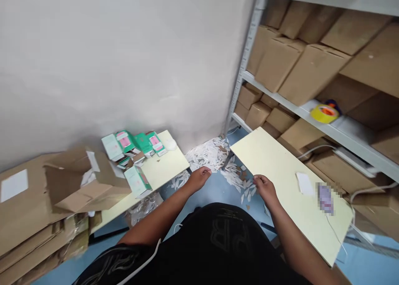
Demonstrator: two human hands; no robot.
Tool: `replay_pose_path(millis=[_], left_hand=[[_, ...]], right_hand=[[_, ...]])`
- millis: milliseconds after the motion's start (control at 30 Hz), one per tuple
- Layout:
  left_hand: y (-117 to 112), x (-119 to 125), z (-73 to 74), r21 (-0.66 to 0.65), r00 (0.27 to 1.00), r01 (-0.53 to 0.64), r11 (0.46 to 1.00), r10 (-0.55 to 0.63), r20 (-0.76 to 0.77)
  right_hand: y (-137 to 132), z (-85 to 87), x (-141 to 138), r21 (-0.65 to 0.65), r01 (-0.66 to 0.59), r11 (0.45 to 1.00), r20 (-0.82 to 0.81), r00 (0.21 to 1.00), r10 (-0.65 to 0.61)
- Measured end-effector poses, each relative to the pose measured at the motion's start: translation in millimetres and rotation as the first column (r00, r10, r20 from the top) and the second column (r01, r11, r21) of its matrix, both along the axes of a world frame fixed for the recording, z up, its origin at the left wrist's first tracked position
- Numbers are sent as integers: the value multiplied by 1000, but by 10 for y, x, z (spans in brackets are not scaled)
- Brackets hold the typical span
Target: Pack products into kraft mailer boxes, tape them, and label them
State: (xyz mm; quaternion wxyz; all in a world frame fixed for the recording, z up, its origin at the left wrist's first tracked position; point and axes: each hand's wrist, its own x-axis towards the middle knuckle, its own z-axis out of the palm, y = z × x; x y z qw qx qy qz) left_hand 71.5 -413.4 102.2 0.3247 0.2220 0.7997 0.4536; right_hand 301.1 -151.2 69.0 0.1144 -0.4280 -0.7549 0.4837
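Note:
My left hand [200, 179] hangs in the air between two pale yellow tables, its fingers curled together with nothing visible in them. Near the edge of the right table [271, 164], my right hand [265, 189] is also closed, thumb against fingers, and I see nothing between them. Beyond and below both hands, white paper scraps [208, 152] lie heaped on the blue floor. On the left table [174, 162] stand several green and white small boxes [137, 181], some of them open. A white card-like piece [304, 183] and a blurred-out phone-like item [324, 198] lie on the right table.
An open cardboard carton [68, 177] rests at the left, over stacked flat cardboard [40, 243]. Metal shelving [280, 96] full of brown boxes rises at the right, with a yellow tape roll [324, 113] on one shelf. A white cable [336, 229] hangs off the right table.

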Motion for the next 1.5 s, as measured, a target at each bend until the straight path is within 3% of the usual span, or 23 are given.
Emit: replay_pose_path(millis=[167, 333, 467, 567, 667, 767, 833, 867, 933, 1067, 1167, 1233, 1300, 1400, 1500], left_hand=[[-475, -364, -94, 19, 990, -138, 990, 138, 20], [-767, -611, -251, 4, 942, -334, 943, 333, 44], [-936, -839, -374, -71, 872, -489, 870, 490, 6], [-1034, -972, -426, -146, 810, -586, 797, 579, -88], [-1167, -1052, -454, -305, 729, -684, 663, 627, -273], [-1390, -1051, -533, -495, 630, -767, 409, 627, -458], [-1567, -1000, -652, -582, 579, -774, 248, 648, -494], [-1652, -966, -731, -610, 557, -768, 194, 673, -487], [-1803, -906, -912, -630, 512, -763, 143, 729, -455], [-2038, -882, -1196, -568, 445, -806, 165, 802, -398], [-2209, -912, -1238, -473, 387, -858, 201, 859, -337], [-2322, -899, -1203, -363, 333, -897, 251, 925, -183], [-2416, -843, -1139, -207, 306, -926, 315, 949, 77], [-2490, -723, -991, 54, 397, -909, 413, 820, 412], [-2467, -669, -763, 268, 577, -811, 520, 642, 505]], right_hand=[[-227, 14, -835, 11, -209, 978, 61, 976, 208], [-177, -169, -1582, -32, -360, 932, 86, 929, 361], [-150, -301, -2346, -83, -520, 850, 84, 847, 526], [-197, -353, -2926, -120, -663, 739, 77, 736, 673], [-281, -371, -3416, -139, -786, 603, 75, 599, 797], [-404, -362, -3785, -132, -869, 478, 88, 470, 878], [-516, -343, -3954, -117, -904, 411, 88, 403, 911], [-581, -332, -4011, -112, -915, 388, 85, 380, 921], [-720, -311, -4064, -113, -927, 358, 82, 351, 933], [-972, -318, -3955, -124, -939, 321, 101, 310, 945], [-1123, -379, -3770, -140, -933, 332, 127, 316, 940], [-1241, -431, -3648, -152, -917, 368, 156, 345, 926], [-1410, -473, -3546, -165, -897, 410, 183, 380, 907], [-1784, -459, -3446, -224, -863, 453, 173, 422, 890], [-2234, -292, -3421, -357, -793, 493, 81, 500, 862]])
